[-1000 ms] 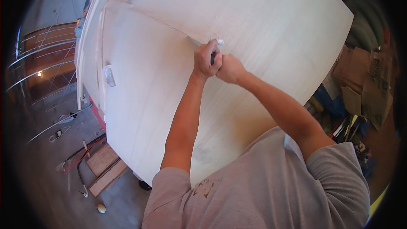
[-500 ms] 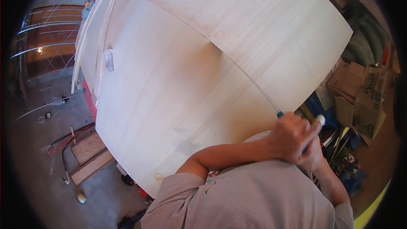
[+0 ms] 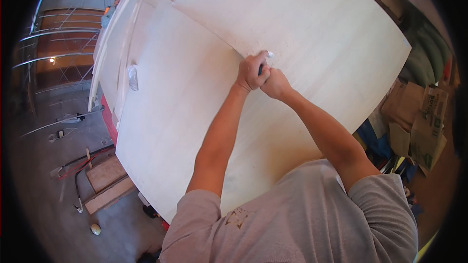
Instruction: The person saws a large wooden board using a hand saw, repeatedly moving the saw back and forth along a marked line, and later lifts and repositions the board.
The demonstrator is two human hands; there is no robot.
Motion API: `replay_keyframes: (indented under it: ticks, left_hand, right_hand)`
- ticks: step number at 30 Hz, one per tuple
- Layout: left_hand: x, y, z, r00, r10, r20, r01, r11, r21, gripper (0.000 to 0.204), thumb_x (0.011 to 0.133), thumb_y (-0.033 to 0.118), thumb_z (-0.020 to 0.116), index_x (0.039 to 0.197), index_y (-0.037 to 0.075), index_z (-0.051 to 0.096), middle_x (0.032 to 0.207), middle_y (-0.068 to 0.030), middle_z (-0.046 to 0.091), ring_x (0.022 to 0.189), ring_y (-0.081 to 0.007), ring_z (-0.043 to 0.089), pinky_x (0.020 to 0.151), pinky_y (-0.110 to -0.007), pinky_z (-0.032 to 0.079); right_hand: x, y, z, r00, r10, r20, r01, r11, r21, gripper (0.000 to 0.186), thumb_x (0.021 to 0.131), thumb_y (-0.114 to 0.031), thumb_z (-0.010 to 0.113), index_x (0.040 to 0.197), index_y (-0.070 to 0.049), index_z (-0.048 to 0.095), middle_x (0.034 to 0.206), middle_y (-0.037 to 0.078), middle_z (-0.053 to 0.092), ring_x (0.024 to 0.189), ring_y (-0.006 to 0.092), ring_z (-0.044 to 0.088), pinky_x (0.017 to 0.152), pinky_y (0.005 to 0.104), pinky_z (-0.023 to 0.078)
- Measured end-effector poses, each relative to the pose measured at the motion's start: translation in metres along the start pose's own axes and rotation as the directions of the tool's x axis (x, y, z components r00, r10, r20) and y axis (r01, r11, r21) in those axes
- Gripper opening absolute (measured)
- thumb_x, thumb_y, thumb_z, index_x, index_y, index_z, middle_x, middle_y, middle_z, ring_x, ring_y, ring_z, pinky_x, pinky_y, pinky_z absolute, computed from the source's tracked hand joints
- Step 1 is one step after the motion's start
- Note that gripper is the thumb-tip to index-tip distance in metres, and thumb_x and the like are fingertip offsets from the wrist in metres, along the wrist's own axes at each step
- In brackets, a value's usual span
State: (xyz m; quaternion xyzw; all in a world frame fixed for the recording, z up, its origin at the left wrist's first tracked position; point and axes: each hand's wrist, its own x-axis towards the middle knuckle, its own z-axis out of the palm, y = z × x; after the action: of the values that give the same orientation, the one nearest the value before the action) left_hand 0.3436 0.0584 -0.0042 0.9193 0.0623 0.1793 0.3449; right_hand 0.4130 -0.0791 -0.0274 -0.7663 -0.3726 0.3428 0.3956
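Observation:
A large pale wooden sheet [image 3: 312,29] lies in front of me, with a long thin cut line [image 3: 209,29] running from its far left toward my hands. My left hand [image 3: 250,74] is closed round the teal handle [image 3: 260,69] of what looks like a handsaw; the blade is hidden. My right hand [image 3: 277,84] is closed against the left on the same handle. A white-covered fingertip [image 3: 270,54] sticks up above the grip. Fine sawdust [image 3: 258,46] lies along the line by my hands.
More pale boards [image 3: 109,44] and a crumpled silvery piece [image 3: 132,78] are at the sheet's left edge. Cardboard boxes [image 3: 414,117] stand at the right. On the floor at the left are wooden planks [image 3: 109,192], a hose [image 3: 78,185] and a small round pale object [image 3: 95,229].
Both hands have moved together far forward and left over the sheet, arms now stretched out. The thin blade that showed beyond the handle is no longer visible.

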Motion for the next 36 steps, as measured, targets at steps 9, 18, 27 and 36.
replay_keyframes:
  ticks: [9,18,27,36]
  left_hand:
    - [-0.032,0.249,0.054,0.992,0.127,-0.014,-0.128,0.988,-0.089,0.047,0.087,0.027,0.066,0.126,0.004,0.076,0.068,-0.0119,0.066,0.061,-0.0339,0.065,0.064,-0.049,0.053]
    - [-0.046,0.322,0.067,0.974,0.184,-0.135,-0.203,0.968,-0.146,0.045,0.088,0.035,0.07,0.122,0.007,0.076,0.065,-0.0088,0.064,0.058,-0.0291,0.065,0.06,-0.047,0.049]
    - [0.004,0.111,0.066,0.99,0.132,-0.046,-0.131,0.991,0.026,0.034,0.078,0.035,0.073,0.102,0.011,0.075,0.056,-0.0056,0.063,0.053,-0.0309,0.065,0.056,-0.042,0.053]
    - [-0.018,0.214,0.047,0.991,0.1,-0.091,-0.106,0.992,-0.067,0.042,0.077,0.027,0.07,0.116,0.012,0.075,0.059,-0.0076,0.064,0.054,-0.036,0.064,0.054,-0.048,0.053]
  right_hand:
    - [-0.251,-0.009,-0.142,0.968,0.187,0.167,-0.181,0.982,-0.047,0.034,0.091,-0.022,0.075,0.115,0.001,0.07,0.092,0.022,0.077,0.086,0.0372,0.078,0.077,0.0469,0.061]
    - [-0.344,-0.052,-0.174,0.965,0.263,-0.009,-0.225,0.842,0.491,0.045,0.094,-0.009,0.061,0.138,-0.004,0.059,0.123,0.014,0.07,0.125,0.0268,0.068,0.103,0.0435,0.054]
    - [-0.116,0.034,-0.089,0.995,0.038,0.09,-0.054,0.983,0.175,0.02,0.096,-0.012,0.068,0.107,0.005,0.07,0.091,0.026,0.073,0.087,0.0299,0.076,0.076,0.0443,0.058]
    - [-0.204,0.002,-0.135,0.995,-0.015,0.102,0.028,0.992,-0.127,0.025,0.092,-0.004,0.065,0.114,0.006,0.07,0.105,0.029,0.072,0.096,0.0463,0.072,0.077,0.05,0.057]
